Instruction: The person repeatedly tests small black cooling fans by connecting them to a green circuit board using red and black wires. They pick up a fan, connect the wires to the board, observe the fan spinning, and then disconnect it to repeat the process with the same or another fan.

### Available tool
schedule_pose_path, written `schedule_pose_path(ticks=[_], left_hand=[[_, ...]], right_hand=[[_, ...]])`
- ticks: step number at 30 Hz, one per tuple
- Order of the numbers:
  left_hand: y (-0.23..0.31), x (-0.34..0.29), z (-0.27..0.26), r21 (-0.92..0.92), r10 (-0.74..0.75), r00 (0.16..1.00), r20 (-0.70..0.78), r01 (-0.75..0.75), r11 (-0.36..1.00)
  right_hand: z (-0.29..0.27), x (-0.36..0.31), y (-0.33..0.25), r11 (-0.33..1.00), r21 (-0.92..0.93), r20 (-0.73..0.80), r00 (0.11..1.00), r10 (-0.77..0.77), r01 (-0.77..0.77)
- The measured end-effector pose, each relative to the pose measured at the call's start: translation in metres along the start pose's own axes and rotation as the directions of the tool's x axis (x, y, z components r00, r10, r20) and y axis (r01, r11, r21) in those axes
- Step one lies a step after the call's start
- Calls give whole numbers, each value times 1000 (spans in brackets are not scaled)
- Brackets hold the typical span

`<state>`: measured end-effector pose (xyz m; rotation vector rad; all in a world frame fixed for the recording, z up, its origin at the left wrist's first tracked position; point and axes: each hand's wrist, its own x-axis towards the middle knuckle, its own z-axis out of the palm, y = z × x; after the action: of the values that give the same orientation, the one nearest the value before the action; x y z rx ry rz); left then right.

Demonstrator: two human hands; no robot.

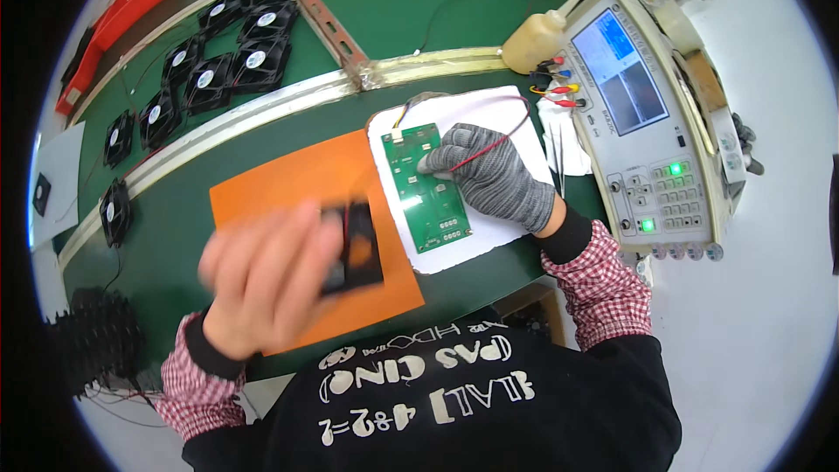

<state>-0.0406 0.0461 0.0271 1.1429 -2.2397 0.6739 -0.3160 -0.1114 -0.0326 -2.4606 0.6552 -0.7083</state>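
The work looks partway through, judging by how things lie: the green circuit board (428,201) is on the white pad (498,232) with wires plugged in at its far end, and a black fan (370,274) is at the right part of the orange sheet (253,201), just beside that pad. More fans (205,79) stand in a group at the far left of the tabletop (179,179); whether those are finished or waiting, I cannot tell. The test instrument (655,149) at the right has its screen lit, so it appears to be powered.

The bare left hand (273,269) reaches in from the lower left, over the orange sheet and overlapping the fan's left side. It is blurred; how far its fingers are open, and whether they have hold of the fan, I cannot tell.

The gloved right hand (489,170) comes in from the lower right, forearm angled inward, back of the hand up. Its fingers bend down to the board's upper middle, fingertips close together. A red lead (516,128) runs over the glove toward them, but I cannot tell whether they grip it
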Motion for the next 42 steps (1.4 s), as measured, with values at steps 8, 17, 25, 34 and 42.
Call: schedule_pose_path(ticks=[8,17,25,34,42], left_hand=[[-23,5,-33,-436,320,861,395,482,-760],[2,-6,-64,-544,-518,852,77,471,694],[-55,90,59,-282,-187,936,-298,101,954],[-107,54,120,2,-222,972,73,222,975],[-4,59,0,-67,-76,994,-75,71,995]], right_hand=[[2,-3,-1,993,96,-98,993,72,-63],[4,-1,-3,998,48,-120,992,37,-32],[0,-7,-8,985,171,-209,975,71,-35],[-4,-6,-8,803,550,-163,913,374,-230],[20,-14,-72,37,702,701,681,-214,-711]])
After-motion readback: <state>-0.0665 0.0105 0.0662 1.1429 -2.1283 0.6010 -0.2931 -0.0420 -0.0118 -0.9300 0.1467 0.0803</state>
